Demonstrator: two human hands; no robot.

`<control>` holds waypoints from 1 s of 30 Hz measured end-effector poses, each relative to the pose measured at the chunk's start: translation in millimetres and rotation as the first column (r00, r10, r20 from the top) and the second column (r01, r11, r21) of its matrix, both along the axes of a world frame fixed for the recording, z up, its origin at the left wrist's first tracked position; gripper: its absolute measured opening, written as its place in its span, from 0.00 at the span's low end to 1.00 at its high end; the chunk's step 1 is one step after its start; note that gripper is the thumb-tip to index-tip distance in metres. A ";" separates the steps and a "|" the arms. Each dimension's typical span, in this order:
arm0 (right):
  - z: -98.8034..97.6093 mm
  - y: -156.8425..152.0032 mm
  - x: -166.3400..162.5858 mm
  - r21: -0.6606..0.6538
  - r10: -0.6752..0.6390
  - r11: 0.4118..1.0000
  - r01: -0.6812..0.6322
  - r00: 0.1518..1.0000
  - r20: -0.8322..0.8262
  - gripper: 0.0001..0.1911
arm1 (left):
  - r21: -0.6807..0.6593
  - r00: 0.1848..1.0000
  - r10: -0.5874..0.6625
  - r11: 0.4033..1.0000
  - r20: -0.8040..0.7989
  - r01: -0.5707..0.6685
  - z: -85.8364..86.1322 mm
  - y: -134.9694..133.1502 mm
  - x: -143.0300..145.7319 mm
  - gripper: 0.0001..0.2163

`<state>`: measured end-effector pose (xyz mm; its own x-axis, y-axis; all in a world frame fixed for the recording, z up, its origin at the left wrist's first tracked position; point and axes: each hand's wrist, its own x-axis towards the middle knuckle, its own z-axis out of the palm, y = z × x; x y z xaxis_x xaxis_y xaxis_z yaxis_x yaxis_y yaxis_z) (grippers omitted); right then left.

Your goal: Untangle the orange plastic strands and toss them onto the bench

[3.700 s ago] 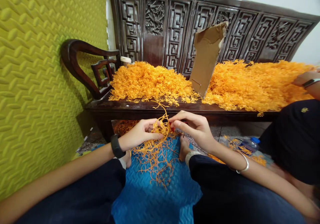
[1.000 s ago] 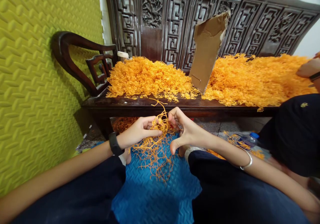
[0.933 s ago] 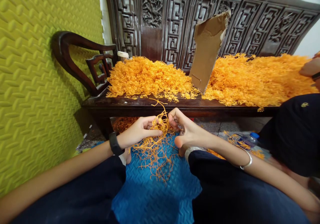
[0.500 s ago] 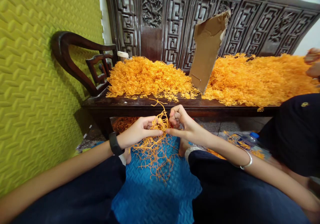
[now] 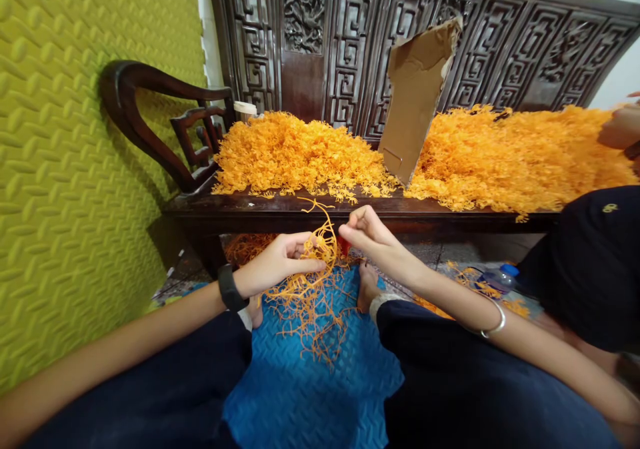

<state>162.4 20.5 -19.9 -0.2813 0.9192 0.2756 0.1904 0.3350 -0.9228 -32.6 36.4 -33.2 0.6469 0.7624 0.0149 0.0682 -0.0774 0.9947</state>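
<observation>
Gripping a bunch of orange plastic strands [image 5: 327, 252] between thumb and fingers, the left hand [image 5: 287, 257] sits in front of the bench [image 5: 300, 217], a little below its front edge. The right hand [image 5: 367, 230] is just beside that bunch, apart from the left, its fingers curled and the thumb brought up to them; whether it pinches a piece cannot be told. One long strand stands up from the bunch to about the height of the bench's front edge, and more loose strands [image 5: 315, 325] spread below over the blue mat [image 5: 305, 395] between the feet.

On the bench, a heap of small orange pieces [image 5: 295, 152] covers the left end, some lying close to the front edge. A leaning piece of cardboard [image 5: 417, 99] parts it from a larger orange heap [image 5: 505, 159] running towards the right end. Near the back left corner, beside the armrest [image 5: 145, 79], is a white-lidded tub [image 5: 245, 110]. Another person's hand [image 5: 623, 127] is at the right heap; on the floor below is a blue-capped bottle [image 5: 503, 277].
</observation>
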 end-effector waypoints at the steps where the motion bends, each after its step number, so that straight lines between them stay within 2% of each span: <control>1: -1.0 0.6 1.3 0.044 -0.029 0.999 0.028 0.999 0.020 0.22 | -0.002 1.000 0.005 1.000 0.003 -0.005 0.2 -0.1 -0.1 0.11; 3: -3.5 2.4 4.1 0.094 -0.064 0.994 0.059 0.997 0.044 0.30 | -0.001 1.000 0.012 1.000 0.003 -0.012 0.8 -0.3 -0.1 0.11; 5: -5.8 4.8 5.7 0.088 -0.061 0.995 0.056 0.997 0.049 0.34 | 0.004 1.000 0.013 1.000 -0.005 -0.013 1.2 -0.4 0.1 0.11; 9: -8.0 9.4 3.7 0.002 -0.004 1.000 0.004 1.000 -0.007 0.24 | 0.002 1.000 0.014 1.000 -0.007 -0.014 1.6 -0.7 1.4 0.11; 11: -7.6 9.5 2.0 -0.030 -0.018 0.999 0.018 1.000 -0.016 0.26 | -0.005 1.000 0.014 1.000 0.000 -0.014 2.0 -1.0 2.0 0.11; 15: -5.6 3.9 2.4 -0.032 -0.008 0.999 0.011 0.994 0.108 0.22 | -0.009 1.000 0.009 1.000 0.006 -0.009 2.8 -1.3 1.9 0.11; 20: -5.5 2.0 5.4 0.039 0.030 0.999 -0.035 0.991 0.129 0.32 | -0.004 1.000 0.008 1.000 -0.004 -0.008 3.3 -1.9 0.9 0.11; 24: -3.5 6.0 3.0 -0.022 -0.042 0.999 0.044 0.996 0.074 0.23 | -0.011 1.000 0.010 1.000 0.003 -0.010 2.5 -2.2 0.8 0.11; 26: -2.1 6.2 1.9 -0.023 -0.094 0.995 0.095 0.994 0.055 0.22 | -0.014 1.000 0.004 1.000 -0.001 -0.004 2.5 -2.1 0.8 0.12; 28: -1.0 3.8 1.6 0.001 -0.070 0.997 0.071 0.994 0.080 0.18 | 0.000 1.000 0.013 1.000 0.004 -0.013 3.9 -2.5 0.7 0.12; 30: -0.4 -0.2 1.3 0.039 0.006 0.999 -0.011 0.991 0.134 0.12 | 0.044 0.998 0.059 0.997 0.026 -0.060 7.2 -4.3 1.0 0.11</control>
<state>163.7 20.3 -20.3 -0.3257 0.9059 0.2708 0.3086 0.3725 -0.8752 -31.6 32.0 -26.1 0.5996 0.7976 0.0655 0.0494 -0.1186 0.9917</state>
